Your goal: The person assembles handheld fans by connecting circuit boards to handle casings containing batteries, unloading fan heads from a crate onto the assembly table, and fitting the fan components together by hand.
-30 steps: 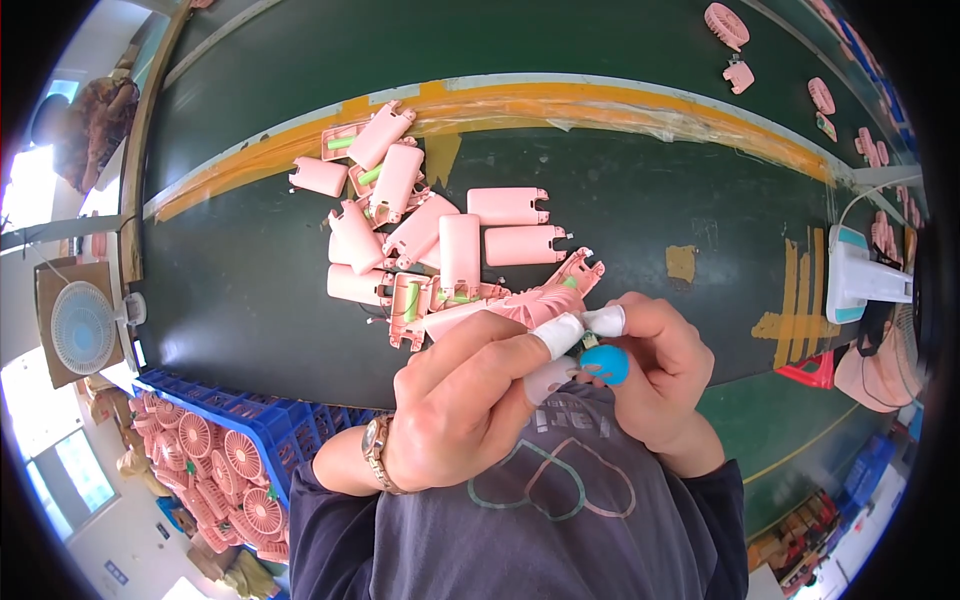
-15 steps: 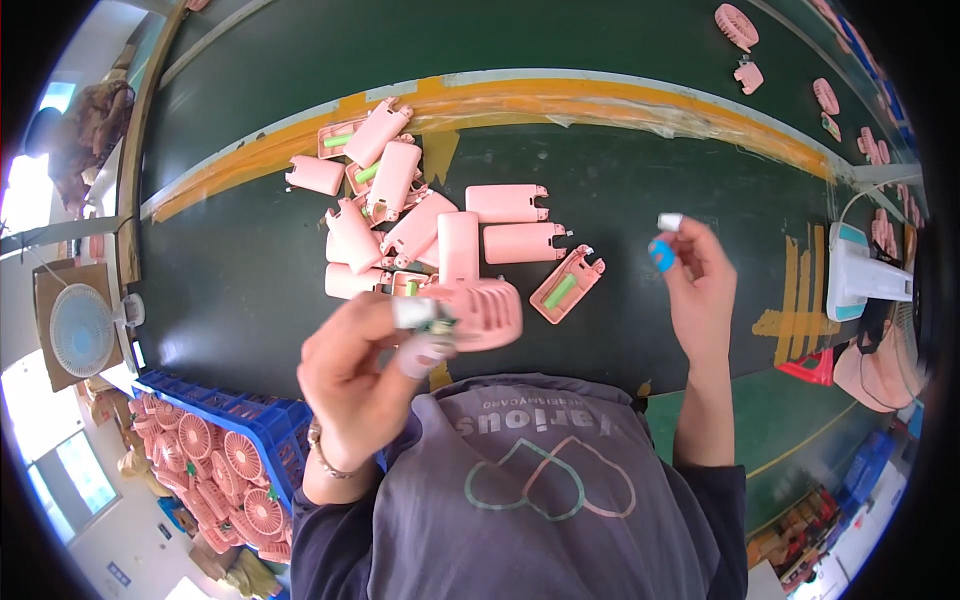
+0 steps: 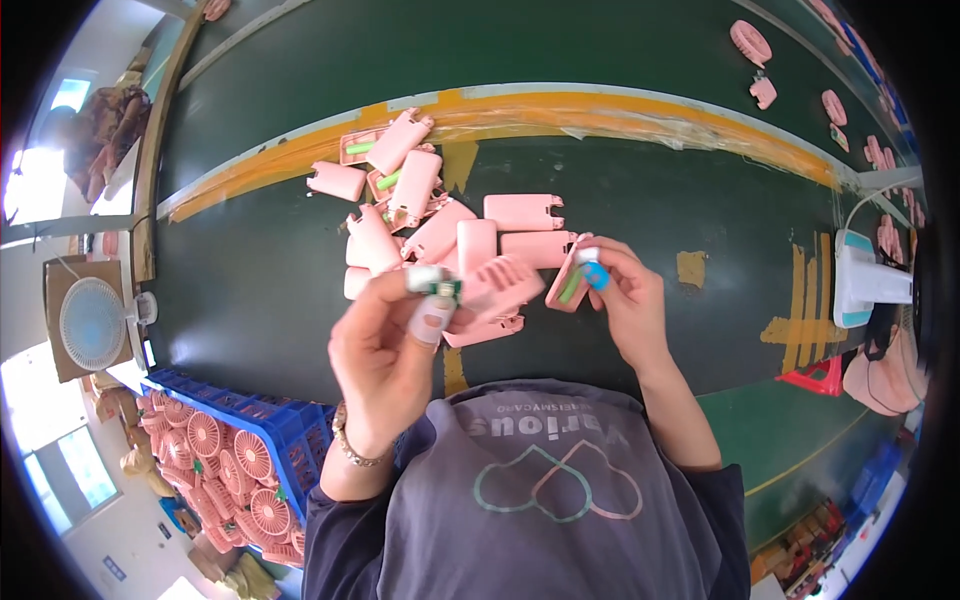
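Note:
My left hand [image 3: 383, 335], white tape on its fingertips, pinches a small green circuit board [image 3: 446, 290]. A pink slotted fan part [image 3: 508, 284] extends from that grip, blurred by motion. Another pink edge [image 3: 487, 330] shows just below it; I cannot tell whether it belongs to the same part. My right hand [image 3: 635, 305], with blue tape on the thumb and white on a finger, grips a pink handle shell [image 3: 561, 293] by its upper right side. A green cylindrical battery [image 3: 571, 284] lies inside this tilted shell.
Several pink handle shells [image 3: 415, 187] lie heaped left of centre on the dark green table [image 3: 690, 210]. A blue crate [image 3: 290, 440] of pink fan heads [image 3: 232, 468] stands at the lower left. Yellow tape and a ledge [image 3: 520, 105] cross behind. A white stand [image 3: 868, 280] is at right.
My right hand has moved left and down from above the table and taken hold of the handle shell with the battery. My left hand has shifted slightly right, turning the pink fan part.

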Tool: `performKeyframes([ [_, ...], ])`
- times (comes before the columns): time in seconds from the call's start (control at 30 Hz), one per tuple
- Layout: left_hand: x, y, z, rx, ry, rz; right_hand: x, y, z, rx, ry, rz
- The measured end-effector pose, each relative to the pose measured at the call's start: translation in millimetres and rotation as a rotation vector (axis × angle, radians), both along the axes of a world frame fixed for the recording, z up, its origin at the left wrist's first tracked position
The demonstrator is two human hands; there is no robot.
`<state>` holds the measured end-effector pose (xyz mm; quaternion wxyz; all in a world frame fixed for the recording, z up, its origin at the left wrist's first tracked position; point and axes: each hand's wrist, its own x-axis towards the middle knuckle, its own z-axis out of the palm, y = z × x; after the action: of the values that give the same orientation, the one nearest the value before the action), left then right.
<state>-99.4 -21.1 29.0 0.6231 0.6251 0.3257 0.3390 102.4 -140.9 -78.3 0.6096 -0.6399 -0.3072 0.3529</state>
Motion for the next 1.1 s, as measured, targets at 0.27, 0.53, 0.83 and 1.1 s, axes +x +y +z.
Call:
performKeyframes([
  [0.27, 13.1, -4.2, 17.3, -0.254, -0.039, -0.254, -9.4, -13.0, 82.0, 0.066, 0.318, 0.117],
  [0.53, 25.6, -16.4, 29.9, -0.141, -0.009, -0.297, -18.2, -18.3, 114.8, 0.156, 0.417, 0.163],
  [0.83, 29.2, -26.7, 23.5, 0.096, 0.078, -0.225, -18.4, -21.4, 122.3, 0.139, 0.150, 0.204],
  [1.1, 32.8, -20.4, 28.8, 0.248, 0.121, -0.325, -9.5, -14.7, 131.0, 0.129, -0.331, 0.225],
])
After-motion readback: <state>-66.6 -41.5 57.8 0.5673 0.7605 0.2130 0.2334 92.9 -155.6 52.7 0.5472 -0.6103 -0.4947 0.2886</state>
